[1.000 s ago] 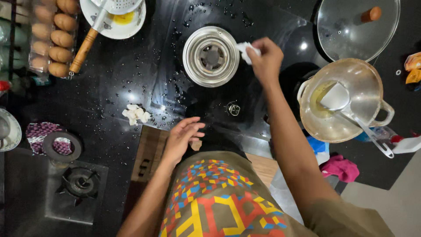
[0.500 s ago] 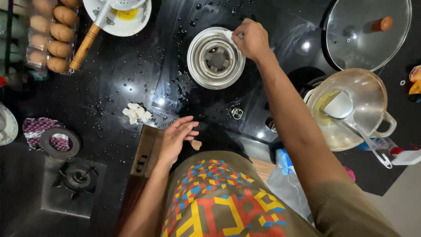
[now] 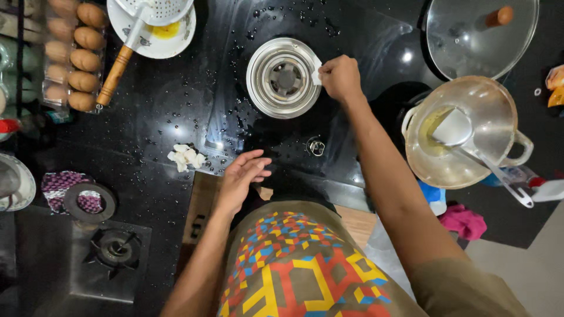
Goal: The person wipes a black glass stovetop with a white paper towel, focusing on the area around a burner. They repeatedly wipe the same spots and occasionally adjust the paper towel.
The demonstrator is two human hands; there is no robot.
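Note:
My right hand (image 3: 339,76) is closed on a small white cloth (image 3: 316,71) pressed against the right rim of a round steel burner ring (image 3: 284,77) on the wet black glass stovetop (image 3: 194,100). My left hand (image 3: 242,178) rests flat, fingers apart, on the stovetop's near edge and holds nothing. A crumpled white scrap (image 3: 186,157) lies just left of that hand. A small metal clip (image 3: 315,146) lies below the burner ring.
A steel pot (image 3: 464,132) with oil and a ladle stands right, a glass lid (image 3: 479,35) behind it. A plate (image 3: 154,26) with a skimmer and a tray of brown eggs (image 3: 76,53) are far left. A second gas burner (image 3: 114,248) sits near left.
My right hand with the cloth has moved down along the burner ring's right rim. My left hand has stayed at the stovetop's edge.

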